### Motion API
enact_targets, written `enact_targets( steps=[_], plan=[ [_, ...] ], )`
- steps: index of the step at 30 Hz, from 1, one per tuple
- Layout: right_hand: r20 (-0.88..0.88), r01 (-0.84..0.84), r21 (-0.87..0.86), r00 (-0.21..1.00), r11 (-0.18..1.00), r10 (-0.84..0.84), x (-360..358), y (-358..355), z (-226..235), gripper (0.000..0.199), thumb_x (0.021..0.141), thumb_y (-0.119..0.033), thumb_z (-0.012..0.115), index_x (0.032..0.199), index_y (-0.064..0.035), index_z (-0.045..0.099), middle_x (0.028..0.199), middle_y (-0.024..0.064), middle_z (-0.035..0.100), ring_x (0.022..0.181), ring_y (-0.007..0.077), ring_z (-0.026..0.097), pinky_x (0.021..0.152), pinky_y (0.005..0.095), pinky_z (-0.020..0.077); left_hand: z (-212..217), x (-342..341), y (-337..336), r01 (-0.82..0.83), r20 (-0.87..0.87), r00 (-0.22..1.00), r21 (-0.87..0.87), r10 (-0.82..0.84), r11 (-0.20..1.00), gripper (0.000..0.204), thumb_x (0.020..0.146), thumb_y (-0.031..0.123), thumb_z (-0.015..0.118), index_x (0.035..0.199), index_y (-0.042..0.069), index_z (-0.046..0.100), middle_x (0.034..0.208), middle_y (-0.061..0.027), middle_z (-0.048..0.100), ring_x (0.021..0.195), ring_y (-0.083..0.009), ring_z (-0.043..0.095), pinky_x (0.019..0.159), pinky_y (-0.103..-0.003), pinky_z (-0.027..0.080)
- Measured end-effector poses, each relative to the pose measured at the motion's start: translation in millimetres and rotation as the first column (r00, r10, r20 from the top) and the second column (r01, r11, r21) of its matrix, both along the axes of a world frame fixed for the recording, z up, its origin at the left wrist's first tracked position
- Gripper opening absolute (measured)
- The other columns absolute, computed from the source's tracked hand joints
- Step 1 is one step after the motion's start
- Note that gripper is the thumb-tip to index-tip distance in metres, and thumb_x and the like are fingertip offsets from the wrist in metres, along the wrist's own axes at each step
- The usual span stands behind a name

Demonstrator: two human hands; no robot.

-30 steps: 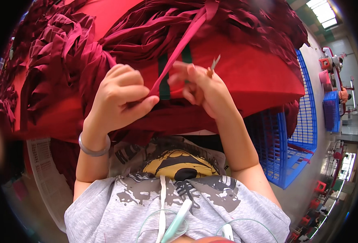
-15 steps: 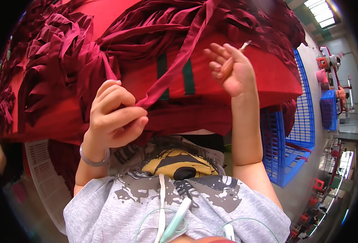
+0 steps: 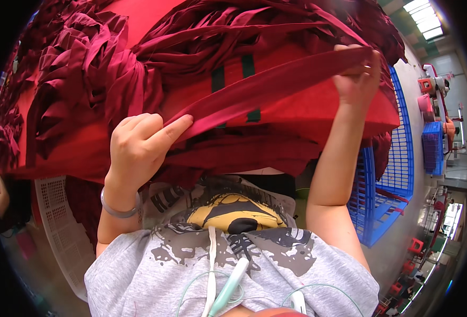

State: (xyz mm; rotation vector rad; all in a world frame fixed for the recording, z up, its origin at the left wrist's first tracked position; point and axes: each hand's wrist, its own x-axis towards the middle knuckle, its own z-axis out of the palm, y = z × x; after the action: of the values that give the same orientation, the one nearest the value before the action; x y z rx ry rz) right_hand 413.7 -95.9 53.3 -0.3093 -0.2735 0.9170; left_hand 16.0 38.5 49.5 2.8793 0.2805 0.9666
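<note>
A long dark-red fabric strip [image 3: 265, 92] stretches slantwise between my two hands, broad side showing. My left hand [image 3: 138, 145], with a pale bracelet at the wrist, pinches its near-left end, index finger lying along the cloth. At the far right my right hand [image 3: 358, 76] is closed on the other stretch of the strip, raised over the table edge. Whether it also holds a small tool is hidden by the cloth and fingers. Gathered maroon strips form a heap [image 3: 85, 68] to the left, and a longer pile [image 3: 207, 47] runs across the back.
The red-covered table [image 3: 302, 113] bears dark green bands [image 3: 248, 66]. Right of it stands a blue plastic crate [image 3: 368, 206] with cloth in it; a white perforated basket [image 3: 59, 222] is at lower left. A person's arm [image 3: 0, 190] shows at the far left edge.
My right hand, earlier apart from the strip with a small metal-tipped tool showing, has moved right and taken hold of the strip. The strip now runs lower and flatter. My left hand has turned palm-down.
</note>
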Motion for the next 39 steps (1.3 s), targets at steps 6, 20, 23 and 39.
enact_targets(
  steps=[6, 20, 23, 39],
  plan=[
    [-0.067, 0.122, 0.096, 0.991, 0.988, -0.116, 13.8, -45.8, 60.5, 0.008, 0.082, -0.012, 0.067, 0.087, -0.0072, 0.062, 0.089, 0.0029, 0.065, 0.075, 0.018, 0.05, 0.075, 0.034, 0.0404, 2.3, 10.0, 2.6, 0.034, -0.01, 0.999, -0.007, -0.034, 0.999, 0.037, 0.068, 0.006, 0.067, 0.102, 0.018, 0.076, 0.063, -0.0024, 0.033, 0.053, -0.0182, 0.044, 0.051, -0.033, 0.038],
    [-0.132, 0.156, 0.393, 0.985, 0.906, -0.112, -28.6, -163.8, 20.1, 0.008, 0.075, -0.011, 0.076, 0.081, -0.0156, 0.072, 0.085, -0.0125, 0.07, 0.074, 0.0072, 0.035, 0.061, 0.0231, 0.0317, 17.0, -4.5, 15.8, 0.029, -0.039, 0.999, -0.024, -0.03, 0.999, 0.033, 0.067, 0.007, 0.068, 0.095, 0.018, 0.079, 0.066, -0.0005, 0.031, 0.062, -0.0157, 0.042, 0.087, -0.034, 0.036],
    [-0.135, 0.144, 0.213, 0.984, 0.966, -0.117, -2.6, -171.9, 11.1, 0.008, 0.078, -0.016, 0.076, 0.084, -0.0187, 0.073, 0.087, -0.0125, 0.069, 0.077, 0.0099, 0.039, 0.067, 0.0266, 0.0386, 11.9, 1.9, 17.1, -0.044, -0.005, 0.999, 0.025, 0.044, 0.999, 0.033, 0.068, 0.004, 0.068, 0.095, 0.019, 0.079, 0.067, -0.0002, 0.031, 0.064, -0.0149, 0.043, 0.097, -0.036, 0.031],
    [-0.007, 0.652, -0.404, 0.7, 0.642, -0.714, 122.1, -167.1, 48.5, 0.013, 0.085, -0.011, 0.07, 0.088, -0.0059, 0.058, 0.068, 0.003, 0.047, 0.064, 0.0168, 0.045, 0.058, 0.029, 0.0342, 0.8, -13.6, 25.5, -0.279, 0.009, 0.96, 0.146, 0.281, 0.949, 0.039, 0.071, -0.001, 0.066, 0.099, 0.023, 0.078, 0.078, 0.0006, 0.038, 0.078, -0.0151, 0.048, 0.113, -0.049, 0.018]
  ],
)
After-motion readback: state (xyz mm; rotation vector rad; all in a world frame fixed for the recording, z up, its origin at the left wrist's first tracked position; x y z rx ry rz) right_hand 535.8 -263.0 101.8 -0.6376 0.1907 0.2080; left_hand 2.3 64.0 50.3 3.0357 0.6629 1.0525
